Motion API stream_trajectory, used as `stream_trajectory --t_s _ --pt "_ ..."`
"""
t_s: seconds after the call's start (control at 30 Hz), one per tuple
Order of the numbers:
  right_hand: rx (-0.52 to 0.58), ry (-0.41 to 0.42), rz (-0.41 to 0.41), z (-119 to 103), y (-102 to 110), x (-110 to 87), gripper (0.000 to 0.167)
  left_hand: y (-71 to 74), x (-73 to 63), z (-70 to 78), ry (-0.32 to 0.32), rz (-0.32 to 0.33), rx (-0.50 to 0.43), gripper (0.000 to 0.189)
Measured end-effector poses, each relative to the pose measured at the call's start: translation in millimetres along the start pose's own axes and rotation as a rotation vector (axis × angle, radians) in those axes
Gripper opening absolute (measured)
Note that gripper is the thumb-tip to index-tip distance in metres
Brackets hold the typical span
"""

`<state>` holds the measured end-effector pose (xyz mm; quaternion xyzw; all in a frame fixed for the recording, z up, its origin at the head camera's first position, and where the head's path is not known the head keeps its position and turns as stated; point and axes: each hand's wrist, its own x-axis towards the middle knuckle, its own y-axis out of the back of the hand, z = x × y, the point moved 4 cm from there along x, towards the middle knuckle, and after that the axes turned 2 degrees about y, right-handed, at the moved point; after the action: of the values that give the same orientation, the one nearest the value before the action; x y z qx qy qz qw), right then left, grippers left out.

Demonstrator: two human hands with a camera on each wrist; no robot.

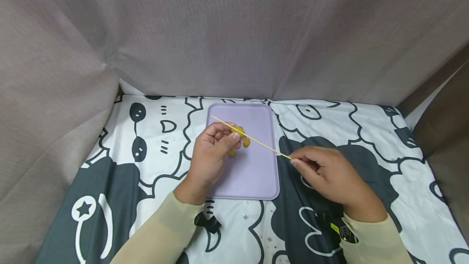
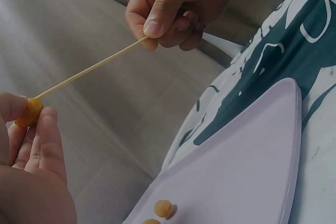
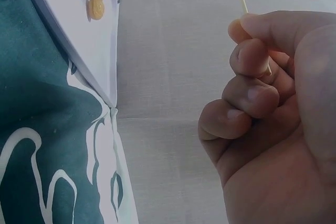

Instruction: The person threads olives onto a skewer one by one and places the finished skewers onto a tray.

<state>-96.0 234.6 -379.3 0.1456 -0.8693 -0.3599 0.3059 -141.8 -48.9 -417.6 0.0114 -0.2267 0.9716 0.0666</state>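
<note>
My left hand [image 1: 209,154] pinches a small yellow-brown ball [image 2: 29,112] between thumb and fingers, above the tray. A thin wooden skewer [image 1: 264,144] slants from my right hand [image 1: 329,174] to that ball; in the head view its far end shows beyond the ball at upper left. Whether it pierces the ball or lies against it, I cannot tell. Thumb and index finger of the right hand pinch the skewer near its lower end, with the other fingers curled. More yellow-brown balls [image 2: 163,208] rest on the lilac tray [image 1: 253,178], partly hidden by the left hand in the head view.
Under the tray spreads a white and dark grey cartoon-print cloth [image 1: 154,113]. Grey-brown fabric [image 1: 220,31] hangs behind and at the left, and a darker brown drape [image 1: 447,133] stands at the right. Both wrists wear dark straps.
</note>
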Motion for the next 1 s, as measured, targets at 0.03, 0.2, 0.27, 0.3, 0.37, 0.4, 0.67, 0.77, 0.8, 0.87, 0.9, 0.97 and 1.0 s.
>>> stream_trajectory --t_s 0.03,0.2,0.27,0.3,0.37,0.4,0.67,0.77,0.8,0.87,0.9,0.97,1.0 --pt "0.001 0.003 0.002 0.0 -0.3 0.1 0.034 -0.2 -0.2 0.0 0.0 0.0 0.004 0.016" --pt "0.008 0.034 0.017 -0.4 -2.7 0.7 0.036 -0.5 -0.4 -0.1 0.002 0.005 0.023 0.015" --pt "0.009 0.042 0.023 -0.7 -3.5 0.9 0.036 -0.8 -0.5 -0.2 0.002 0.006 0.027 0.015" --pt "0.01 0.044 0.025 -0.8 -3.9 1.0 0.036 -0.9 -0.5 -0.5 0.003 0.005 0.027 0.015" --pt "0.008 0.041 0.028 -0.8 -4.4 1.1 0.036 -1.3 -0.7 -1.2 0.004 0.002 0.027 0.016" --pt "0.006 0.038 0.028 -0.9 -4.6 1.2 0.036 -1.5 -0.7 -1.7 0.004 -0.001 0.025 0.016" --pt "-0.011 0.021 0.041 -1.6 -4.0 1.8 0.035 -3.5 -1.7 -5.9 0.006 -0.017 -0.004 0.015" --pt "-0.015 0.02 0.046 -1.6 -3.9 1.9 0.035 -4.6 -2.7 -7.0 0.007 -0.027 -0.021 0.018" --pt "-0.016 0.019 0.047 -1.5 -3.9 1.9 0.036 -5.1 -3.0 -7.3 0.006 -0.032 -0.028 0.019" --pt "-0.017 0.02 0.051 -1.3 -4.1 1.8 0.036 -5.8 -3.4 -7.8 0.002 -0.042 -0.037 0.02" --pt "-0.018 0.022 0.053 -1.3 -4.3 1.8 0.036 -6.4 -3.7 -7.8 -0.001 -0.046 -0.038 0.021" --pt "-0.019 0.023 0.055 -1.2 -4.6 1.7 0.036 -7.2 -4.0 -8.3 -0.004 -0.05 -0.037 0.021" --pt "-0.019 0.023 0.056 -1.2 -4.8 1.6 0.035 -7.6 -4.1 -8.4 -0.005 -0.051 -0.034 0.021"
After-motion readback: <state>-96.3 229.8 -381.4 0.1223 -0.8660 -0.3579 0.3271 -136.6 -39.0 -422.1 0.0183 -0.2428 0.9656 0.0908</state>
